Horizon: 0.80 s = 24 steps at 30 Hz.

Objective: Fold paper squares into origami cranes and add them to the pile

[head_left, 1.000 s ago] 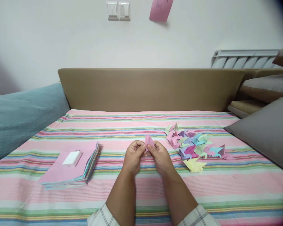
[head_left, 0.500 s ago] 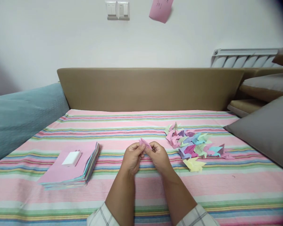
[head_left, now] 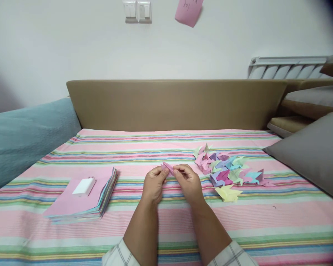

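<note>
Between my two hands is a small piece of folded pink paper (head_left: 168,168), narrow and pointed, held just above the striped cloth. My left hand (head_left: 154,183) pinches its left side between thumb and fingers. On the other side, my right hand (head_left: 189,181) grips the paper's right end with thumb and forefinger. The fingertips cover part of the folds. To the right of my hands lies a pile of folded paper cranes (head_left: 222,166) in pink, purple, green and blue, with a yellow paper crane (head_left: 228,193) at its near edge.
A stack of coloured paper (head_left: 63,203) lies at the left with a white charger plug (head_left: 84,187) on top. Beyond the striped cloth (head_left: 144,147) rises a brown headboard (head_left: 177,105). Grey cushions (head_left: 313,147) stand at the right, a blue-covered shape (head_left: 30,133) at the left.
My right hand has drawn slightly to the right, so the hands are a little further apart. More of the folded pink paper shows between them. The other things have stayed put.
</note>
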Each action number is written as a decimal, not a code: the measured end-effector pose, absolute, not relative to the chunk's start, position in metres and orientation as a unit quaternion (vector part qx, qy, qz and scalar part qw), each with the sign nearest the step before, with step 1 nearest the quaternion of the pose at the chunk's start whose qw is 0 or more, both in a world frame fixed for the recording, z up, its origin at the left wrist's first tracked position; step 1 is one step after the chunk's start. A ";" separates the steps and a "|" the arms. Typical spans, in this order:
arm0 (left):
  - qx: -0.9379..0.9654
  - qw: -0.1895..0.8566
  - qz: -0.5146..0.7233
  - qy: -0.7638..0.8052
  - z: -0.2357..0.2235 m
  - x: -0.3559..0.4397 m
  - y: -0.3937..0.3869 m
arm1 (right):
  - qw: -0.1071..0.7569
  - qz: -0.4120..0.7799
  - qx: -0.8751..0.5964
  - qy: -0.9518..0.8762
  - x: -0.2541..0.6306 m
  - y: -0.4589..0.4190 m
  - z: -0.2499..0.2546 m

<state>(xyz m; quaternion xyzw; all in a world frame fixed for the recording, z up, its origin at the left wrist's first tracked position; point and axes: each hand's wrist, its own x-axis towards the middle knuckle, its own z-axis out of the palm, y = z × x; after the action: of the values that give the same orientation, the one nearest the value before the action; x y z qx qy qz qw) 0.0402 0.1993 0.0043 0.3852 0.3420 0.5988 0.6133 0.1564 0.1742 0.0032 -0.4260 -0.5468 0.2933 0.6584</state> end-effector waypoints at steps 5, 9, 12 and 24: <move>0.406 0.581 0.603 0.367 0.004 0.039 0.200 | 0.643 0.265 -0.447 -0.563 0.155 0.172 0.005; 0.416 0.580 0.593 0.372 0.004 0.039 0.200 | 0.645 0.301 -0.440 -0.548 0.158 0.174 0.004; 0.418 0.585 0.586 0.372 0.005 0.038 0.199 | 0.644 0.352 -0.419 -0.535 0.160 0.177 0.001; 0.458 0.561 0.566 0.394 0.006 0.037 0.198 | 0.623 0.371 -0.433 -0.536 0.159 0.180 -0.004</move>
<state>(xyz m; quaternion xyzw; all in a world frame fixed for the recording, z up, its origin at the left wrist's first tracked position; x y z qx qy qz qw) 0.0374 0.1977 0.0062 0.4576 0.3943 0.5663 0.5607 0.1592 0.1804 -0.0044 -0.4334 -0.5356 0.3708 0.6228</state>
